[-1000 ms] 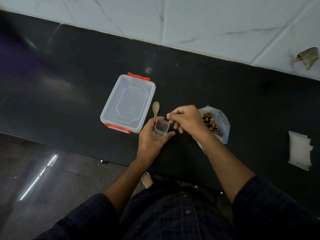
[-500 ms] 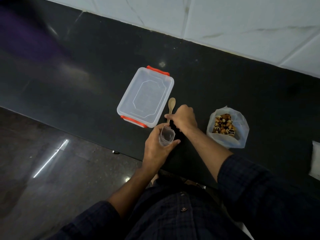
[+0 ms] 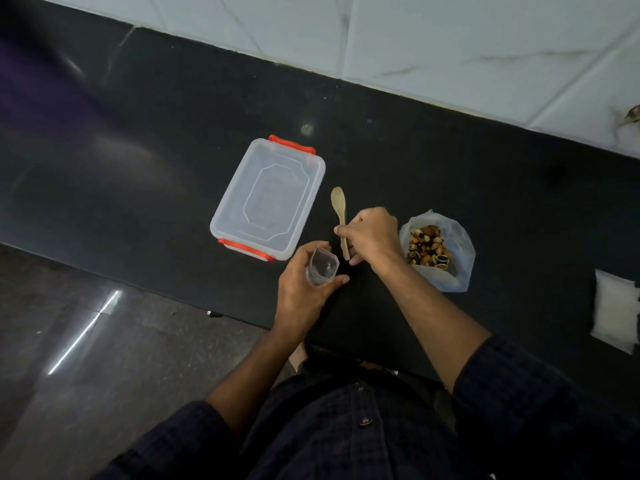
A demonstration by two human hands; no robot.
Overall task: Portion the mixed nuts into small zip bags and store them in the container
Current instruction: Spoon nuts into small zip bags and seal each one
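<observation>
My left hand (image 3: 304,289) holds a small clear zip bag (image 3: 322,268) with its mouth spread open, near the counter's front edge. My right hand (image 3: 372,237) grips the handle of a wooden spoon (image 3: 339,209), whose bowl points away from me and lies over the counter. A clear plastic bag of mixed nuts (image 3: 429,252) sits open just right of my right wrist. The clear lidded container (image 3: 266,199) with orange clips stands left of the spoon.
The black counter (image 3: 138,161) runs diagonally, with pale marble wall tiles (image 3: 415,36) behind it. A stack of small white zip bags (image 3: 613,310) lies at the right edge. The floor (image 3: 86,341) lies below the counter's front edge.
My right hand left the zip bag's mouth, moved to the wooden spoon and closed round its handle. The left hand kept holding the open bag. The camera view shifted.
</observation>
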